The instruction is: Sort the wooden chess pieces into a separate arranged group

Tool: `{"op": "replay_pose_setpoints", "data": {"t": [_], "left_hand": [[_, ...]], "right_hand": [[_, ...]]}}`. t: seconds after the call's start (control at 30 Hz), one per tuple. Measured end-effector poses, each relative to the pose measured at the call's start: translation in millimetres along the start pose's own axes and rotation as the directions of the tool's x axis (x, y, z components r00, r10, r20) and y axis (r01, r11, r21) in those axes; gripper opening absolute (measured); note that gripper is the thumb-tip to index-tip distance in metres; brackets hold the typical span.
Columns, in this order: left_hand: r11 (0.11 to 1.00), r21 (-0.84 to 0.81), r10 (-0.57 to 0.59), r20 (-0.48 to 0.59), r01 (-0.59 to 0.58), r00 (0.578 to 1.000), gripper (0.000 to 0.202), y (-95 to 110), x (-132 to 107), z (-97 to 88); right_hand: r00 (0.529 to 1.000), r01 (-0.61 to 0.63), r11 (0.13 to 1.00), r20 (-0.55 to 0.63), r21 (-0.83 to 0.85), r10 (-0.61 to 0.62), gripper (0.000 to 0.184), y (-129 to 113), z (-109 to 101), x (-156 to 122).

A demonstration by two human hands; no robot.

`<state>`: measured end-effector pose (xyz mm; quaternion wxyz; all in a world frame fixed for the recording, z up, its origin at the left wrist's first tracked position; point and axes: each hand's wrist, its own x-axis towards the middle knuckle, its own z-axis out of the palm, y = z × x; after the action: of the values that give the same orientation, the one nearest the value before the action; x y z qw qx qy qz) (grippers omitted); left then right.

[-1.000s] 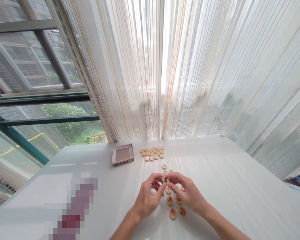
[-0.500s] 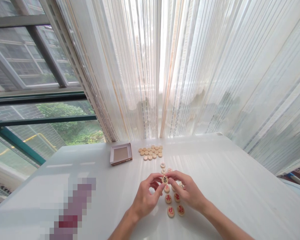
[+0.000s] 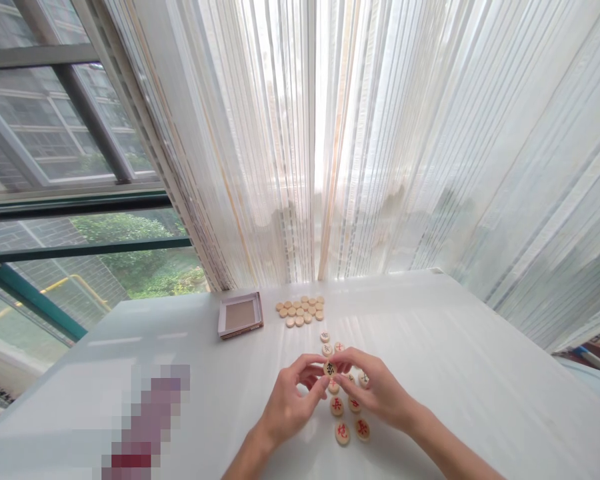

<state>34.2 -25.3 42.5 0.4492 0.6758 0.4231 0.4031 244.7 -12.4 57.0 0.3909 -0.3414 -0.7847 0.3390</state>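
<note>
- Pinching one piece (image 3: 330, 369), the left hand (image 3: 287, 400) and right hand (image 3: 380, 388) set thumbs and forefingers at its opposite sides, above the marked pieces (image 3: 337, 405); whether it touches any, I cannot tell.
- Its black mark sits at a slightly different angle than a second ago, so the fingers seem to be turning it; the visible marked pieces look unchanged, so handling seems confined to this one.
- Far off lie the plain pieces (image 3: 300, 311), with the box (image 3: 241, 315) just left, near the table's (image 3: 480, 373) far edge.
- Widest room lies right of the right hand; leftward, a pixelated patch (image 3: 145, 413) hides some surface.
</note>
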Motion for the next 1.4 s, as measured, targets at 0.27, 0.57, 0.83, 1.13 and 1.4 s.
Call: {"op": "replay_pose_setpoints", "data": {"t": [0.27,0.57,0.83,1.13,1.4], "left_hand": [[0.998,0.048,-0.038,-0.066,0.041,0.997,0.025,1.2,2.4,1.9],[0.999,-0.026,-0.020,-0.021,0.019,1.000,0.027,-0.3,1.6,2.5],[0.999,-0.027,-0.040,-0.063,0.039,0.997,0.024,-6.5,3.8,5.2],[0.996,-0.089,-0.034,-0.084,0.026,0.996,0.028,-9.1,5.5,8.6],[0.943,-0.325,-0.143,-0.208,0.070,0.968,0.032,-10.6,14.5,-4.0]], "right_hand": [[0.999,0.014,0.998,0.029,-0.056,-0.013,0.020,5.5,4.5,-1.7],[1.000,0.012,1.000,-0.018,-0.007,-0.012,0.020,2.8,3.8,-0.8],[1.000,0.020,0.998,-0.010,-0.056,-0.021,0.022,2.2,7.4,-0.9],[0.997,0.034,0.998,0.067,-0.062,-0.030,0.022,-0.4,3.4,-3.2],[0.927,-0.114,0.990,-0.350,0.082,0.135,0.022,34.5,-27.5,5.5]]}}
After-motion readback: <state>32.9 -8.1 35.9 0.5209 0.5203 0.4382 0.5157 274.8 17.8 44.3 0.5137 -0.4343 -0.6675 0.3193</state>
